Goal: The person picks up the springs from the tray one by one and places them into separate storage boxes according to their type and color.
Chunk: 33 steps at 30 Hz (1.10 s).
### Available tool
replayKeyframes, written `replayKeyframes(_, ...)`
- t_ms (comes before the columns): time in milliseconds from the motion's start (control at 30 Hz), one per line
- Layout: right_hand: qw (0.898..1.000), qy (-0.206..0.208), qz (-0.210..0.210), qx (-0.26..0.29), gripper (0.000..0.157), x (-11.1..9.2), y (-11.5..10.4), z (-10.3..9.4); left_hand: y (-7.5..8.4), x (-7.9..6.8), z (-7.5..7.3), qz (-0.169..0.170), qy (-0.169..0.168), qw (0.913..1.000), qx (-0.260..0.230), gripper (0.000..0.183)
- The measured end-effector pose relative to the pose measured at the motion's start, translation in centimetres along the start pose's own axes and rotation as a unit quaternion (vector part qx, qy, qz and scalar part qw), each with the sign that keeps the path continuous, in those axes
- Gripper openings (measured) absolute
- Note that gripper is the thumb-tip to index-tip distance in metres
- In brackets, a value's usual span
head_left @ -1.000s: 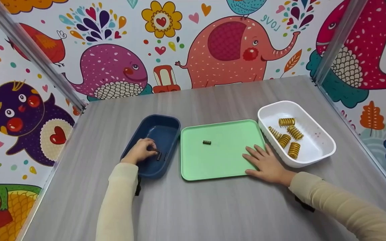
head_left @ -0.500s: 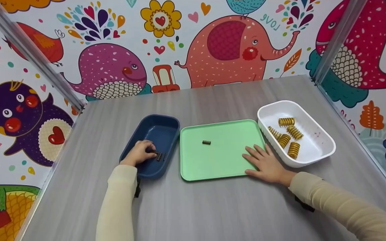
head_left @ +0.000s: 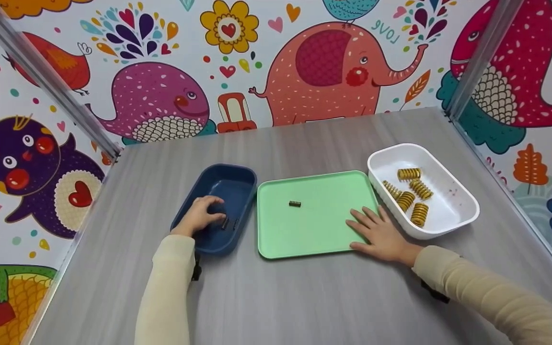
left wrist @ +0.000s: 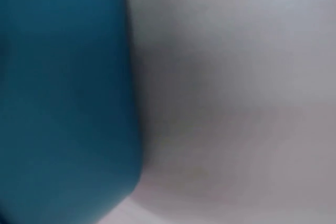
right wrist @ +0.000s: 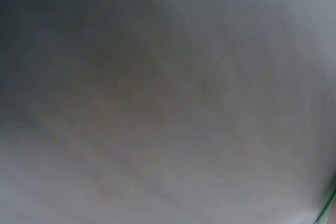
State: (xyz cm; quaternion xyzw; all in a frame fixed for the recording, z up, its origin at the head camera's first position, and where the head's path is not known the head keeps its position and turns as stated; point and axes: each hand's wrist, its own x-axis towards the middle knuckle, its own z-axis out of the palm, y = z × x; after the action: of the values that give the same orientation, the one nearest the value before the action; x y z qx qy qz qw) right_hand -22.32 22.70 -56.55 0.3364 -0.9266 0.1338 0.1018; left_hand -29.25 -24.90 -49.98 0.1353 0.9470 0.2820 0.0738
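My left hand [head_left: 198, 216] reaches over the near side of a dark blue bin [head_left: 240, 184], thumb and fingertips apart with nothing seen between them. Just beside the thumb lies a small dark spring [head_left: 225, 224] on the bin's floor, and another thin dark spring [head_left: 235, 224] is near the right wall. The palm hides part of the bin. Fingers spread flat, my right hand [head_left: 385, 238] rests on the right edge of a light green tray [head_left: 276, 235]. One small dark spring [head_left: 295, 204] lies on that tray, left of its middle.
A white bin [head_left: 448, 211] with several yellow coil springs [head_left: 419, 214] stands against the tray's right side. In the left wrist view, the blue bin's outer wall [left wrist: 63, 103] fills the left. Printed panels with metal corner posts border the table [head_left: 276, 302].
My left thumb and fingers, close together at the dark springs half a second ago, have parted and shifted slightly left. The right hand stays in place on the tray.
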Motion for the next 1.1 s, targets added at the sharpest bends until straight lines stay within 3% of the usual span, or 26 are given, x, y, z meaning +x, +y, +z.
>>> replayKeyframes(267, 1.0, 0.014, 0.001, -0.005, 0.062, -0.1, 0.1, -0.1, 0.9, 0.1, -0.3, 0.01, 0.006, 0.9999, -0.011, 0.042)
replayKeyframes(567, 1.0, -0.003, 0.003, -0.005, 0.062, 0.0, 0.0, 0.0, 1.8, 0.0, -0.5, 0.017, 0.002, 0.9995, -0.025, 0.045)
replayKeyframes(1100, 1.0, -0.018, 0.01, 0.0, 0.061, 0.0, -0.2, -0.2, 5.8, 2.0, 0.3, 0.109, 0.005, 0.9939, -0.018, 0.049)
